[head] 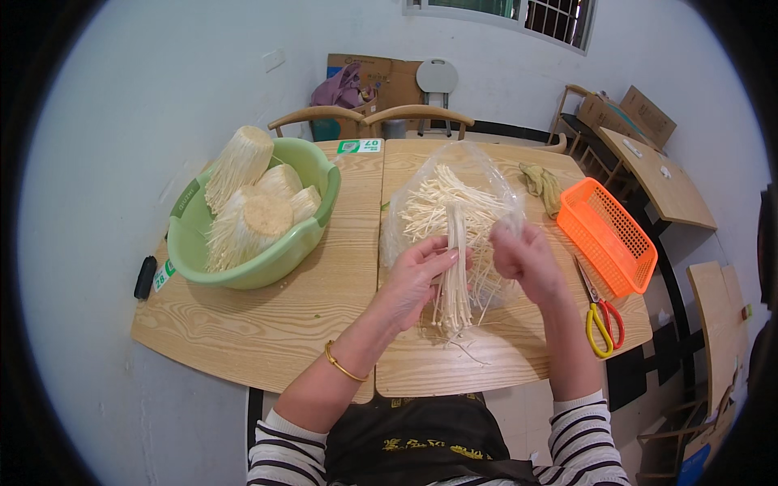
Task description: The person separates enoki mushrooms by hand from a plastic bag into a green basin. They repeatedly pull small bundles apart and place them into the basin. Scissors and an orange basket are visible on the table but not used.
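Note:
My left hand (425, 276) holds a small bundle of enoki mushrooms (456, 273) upright, caps toward me, above the wooden table. To its right my right hand (526, 252) is raised with curled, slightly blurred fingers; whether it pinches anything does not show. Behind and partly under both hands lies a heap of loose enoki strands (453, 188) in a clear plastic bag (401, 209). On the left, a green plastic basin (255, 276) holds several thick enoki clusters (243, 164) with their root ends on. A few thin strands (465, 349) lie on the table near me.
An orange plastic basket (608, 237) stands at the right, with scissors (598, 313) with yellow and red handles in front of it. A yellowish cloth glove (542, 185) lies behind. A black object (144, 277) is beside the basin. Wooden chairs (419, 110) stand beyond the table (316, 340).

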### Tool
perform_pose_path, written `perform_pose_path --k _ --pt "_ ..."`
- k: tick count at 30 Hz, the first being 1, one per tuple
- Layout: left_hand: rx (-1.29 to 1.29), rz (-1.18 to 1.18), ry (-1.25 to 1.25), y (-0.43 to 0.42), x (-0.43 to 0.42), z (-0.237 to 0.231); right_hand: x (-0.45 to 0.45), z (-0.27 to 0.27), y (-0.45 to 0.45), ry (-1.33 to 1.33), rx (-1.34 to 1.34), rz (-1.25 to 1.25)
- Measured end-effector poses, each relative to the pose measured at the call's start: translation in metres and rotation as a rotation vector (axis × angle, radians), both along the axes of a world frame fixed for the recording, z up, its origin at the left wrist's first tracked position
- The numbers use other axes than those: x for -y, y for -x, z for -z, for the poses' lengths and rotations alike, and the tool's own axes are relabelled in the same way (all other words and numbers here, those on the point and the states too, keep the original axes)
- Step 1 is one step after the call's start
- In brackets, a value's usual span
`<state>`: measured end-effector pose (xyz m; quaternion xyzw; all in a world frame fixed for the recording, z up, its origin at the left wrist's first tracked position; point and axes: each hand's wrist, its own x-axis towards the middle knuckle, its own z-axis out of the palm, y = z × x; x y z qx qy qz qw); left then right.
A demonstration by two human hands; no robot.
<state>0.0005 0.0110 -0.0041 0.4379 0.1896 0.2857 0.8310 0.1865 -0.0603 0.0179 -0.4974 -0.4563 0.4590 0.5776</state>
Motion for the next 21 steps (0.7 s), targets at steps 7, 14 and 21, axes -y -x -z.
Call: perform_pose_path --k 7,14,21 --pt "-0.013 -0.011 0.016 0.001 -0.001 0.000 -0.001 0.006 0.029 -0.012 0.309 -0.028" --pt "-0.002 -0.007 0.006 0.001 0.001 -0.001 0.003 0.002 0.016 0.051 0.270 -0.066" --pt "-0.074 -0.078 -0.105 0.000 0.002 0.000 0.004 0.000 0.009 0.092 0.205 -0.161"
